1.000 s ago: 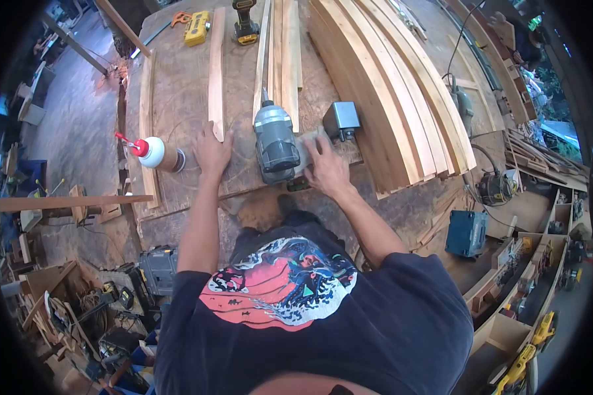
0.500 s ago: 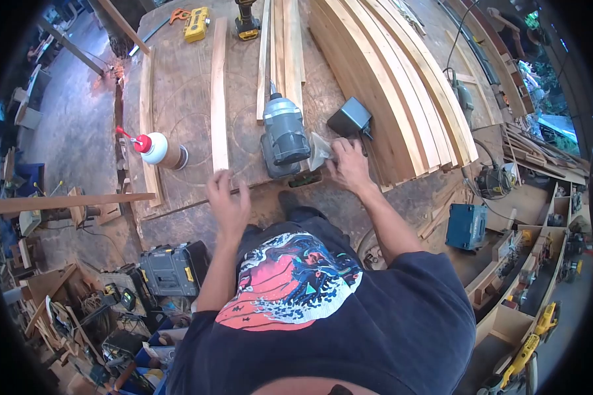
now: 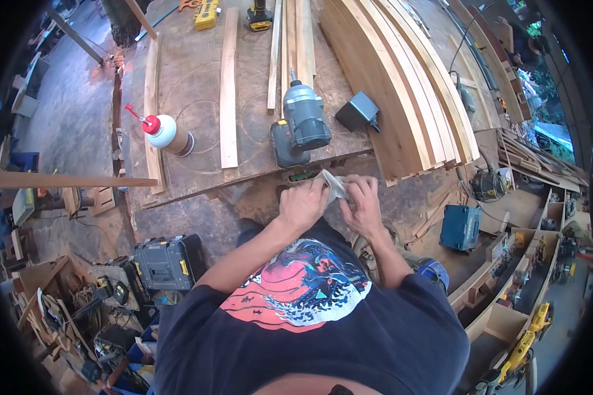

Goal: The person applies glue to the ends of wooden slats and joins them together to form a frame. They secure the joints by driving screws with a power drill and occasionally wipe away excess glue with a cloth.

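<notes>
A small translucent plastic bag (image 3: 334,187) is pinched between my two hands, just off the front edge of the workbench. My left hand (image 3: 303,205) closes on its left side, and my right hand (image 3: 362,204) grips its right side. What the bag holds cannot be made out. Beyond my hands a grey cordless driver (image 3: 306,118) stands on the bench. To its right sits a dark square box-shaped object (image 3: 358,112). A glue bottle with a red cap (image 3: 171,135) leans over the left wooden strip (image 3: 153,99).
Curved boards (image 3: 402,99) are stacked on the right of the workbench (image 3: 201,158). Long strips and a yellow case (image 3: 206,14) lie farther back. A grey toolbox (image 3: 168,263) is at lower left, a teal case (image 3: 460,227) at right. A person is at upper right.
My left hand has moved right and taken hold of the bag. My right hand has drawn it away from beside the driver, toward my body. The view has shifted slightly.
</notes>
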`<state>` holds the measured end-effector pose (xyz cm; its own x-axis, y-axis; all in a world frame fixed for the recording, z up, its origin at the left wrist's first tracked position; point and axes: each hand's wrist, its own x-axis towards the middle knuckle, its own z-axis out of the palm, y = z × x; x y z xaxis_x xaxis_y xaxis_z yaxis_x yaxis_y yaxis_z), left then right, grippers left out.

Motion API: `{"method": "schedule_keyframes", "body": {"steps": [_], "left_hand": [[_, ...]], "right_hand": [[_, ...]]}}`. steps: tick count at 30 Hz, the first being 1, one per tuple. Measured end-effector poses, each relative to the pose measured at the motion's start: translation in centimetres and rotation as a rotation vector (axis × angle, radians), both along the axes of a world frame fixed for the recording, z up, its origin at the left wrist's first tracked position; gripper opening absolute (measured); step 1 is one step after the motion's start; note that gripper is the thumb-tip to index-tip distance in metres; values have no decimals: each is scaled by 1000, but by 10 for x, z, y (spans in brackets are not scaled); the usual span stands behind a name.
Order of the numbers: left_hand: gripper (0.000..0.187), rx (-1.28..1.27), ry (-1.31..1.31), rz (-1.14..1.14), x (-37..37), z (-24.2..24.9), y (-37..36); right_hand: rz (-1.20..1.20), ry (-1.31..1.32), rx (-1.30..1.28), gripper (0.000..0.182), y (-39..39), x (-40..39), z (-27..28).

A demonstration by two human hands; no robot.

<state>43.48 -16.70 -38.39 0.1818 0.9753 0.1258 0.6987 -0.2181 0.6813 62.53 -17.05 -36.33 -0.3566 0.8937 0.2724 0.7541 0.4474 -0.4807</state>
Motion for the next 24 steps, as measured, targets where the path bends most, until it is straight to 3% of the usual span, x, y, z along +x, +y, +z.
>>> {"method": "schedule_keyframes", "body": {"steps": [5, 7, 8, 12, 19, 24], "left_hand": [[30, 16, -14, -15, -2, -5, -9], [31, -62, -214, 35, 0, -11, -9], [28, -226, -332, 113, 1, -7, -10], [17, -19, -369, 196, 0, -9, -18], [16, 69, -188, 293, 18, 8, 7], [22, -193, -108, 350, 36, 14, 24]], "right_hand": [[-201, 100, 88, 35, -32, -20, -5], [-216, 132, 80, 35, -38, -24, -16], [-222, 159, 106, 34, -39, -26, -20], [-190, 220, 159, 33, -31, -29, -23], [-77, 253, 217, 29, 15, -10, -15], [-22, 372, 166, 31, 43, 12, -24]]}}
